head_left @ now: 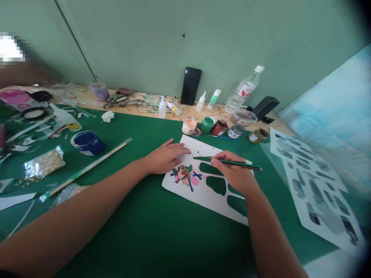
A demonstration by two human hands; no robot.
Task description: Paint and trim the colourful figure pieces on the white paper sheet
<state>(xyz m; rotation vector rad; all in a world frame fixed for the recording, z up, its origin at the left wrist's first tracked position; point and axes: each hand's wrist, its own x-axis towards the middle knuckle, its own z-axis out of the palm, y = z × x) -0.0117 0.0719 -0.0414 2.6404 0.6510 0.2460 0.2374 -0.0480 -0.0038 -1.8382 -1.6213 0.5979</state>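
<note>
A white sheet (188,200) with several cut-out openings lies on the green mat. My left hand (166,157) rests on its left edge, fingers spread. A small heap of painted cut pieces (185,175) in blue, green, brown and pink lies on the sheet just below that hand. My right hand (232,170) is closed round a dark green pencil (242,165), which slants over the sheet's upper right. The pencil's tip is near the edge of a narrow opening; whether it touches the paper I cannot tell.
Open paint jars (208,124) stand behind the sheet, with a thin paintbrush (223,138) nearby. A blue paint jar (87,143) and a long stick (92,168) lie left. Cut plastic sheets (311,185) are at right. A phone (191,85) and a water bottle (242,90) stand by the wall.
</note>
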